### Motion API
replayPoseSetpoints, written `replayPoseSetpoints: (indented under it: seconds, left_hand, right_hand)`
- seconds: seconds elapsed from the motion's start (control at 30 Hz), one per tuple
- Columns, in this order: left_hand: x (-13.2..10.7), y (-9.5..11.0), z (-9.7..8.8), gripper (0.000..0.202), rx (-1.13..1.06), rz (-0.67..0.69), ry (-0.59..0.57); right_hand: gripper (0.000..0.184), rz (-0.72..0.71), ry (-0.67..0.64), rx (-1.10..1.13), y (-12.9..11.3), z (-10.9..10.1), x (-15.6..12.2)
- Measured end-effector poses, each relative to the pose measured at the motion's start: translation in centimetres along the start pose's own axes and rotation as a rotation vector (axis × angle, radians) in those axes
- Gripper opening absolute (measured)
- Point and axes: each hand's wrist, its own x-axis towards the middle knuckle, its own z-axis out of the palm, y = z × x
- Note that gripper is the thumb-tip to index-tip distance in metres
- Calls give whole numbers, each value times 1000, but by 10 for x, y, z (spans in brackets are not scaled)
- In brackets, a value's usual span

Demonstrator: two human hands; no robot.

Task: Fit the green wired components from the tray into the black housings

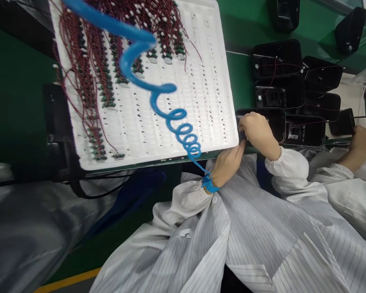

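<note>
My left hand, with a blue wrist strap at its wrist, is at the near left corner of an open black plastic housing. Its fingers close on that corner, though the tips are partly hidden. Over the left end of the same housing, my right hand has thumb and fingers pinched together. What sits between those fingertips is too small or hidden to make out. Left of both hands lies a white foam tray with rows of small green circuit boards on dark red wires.
A coiled blue cord crosses above the tray to my left wrist. Several black housings with thin red wires stand beyond and right of my hands. Another person's hand works at the far right. A dark stand adjoins the tray's left side.
</note>
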Motion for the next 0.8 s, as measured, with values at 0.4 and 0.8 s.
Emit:
replayPoseSetpoints:
  seconds: [0.4,0.8]
  left_hand:
    - [6,1,1,45,-101,-46,14]
    - [2,-1,5,47,-100,-34,32]
  right_hand:
    - [24,-45,43,-93,0,-1,-17]
    - [41,-191,88,-64,20,9,-10]
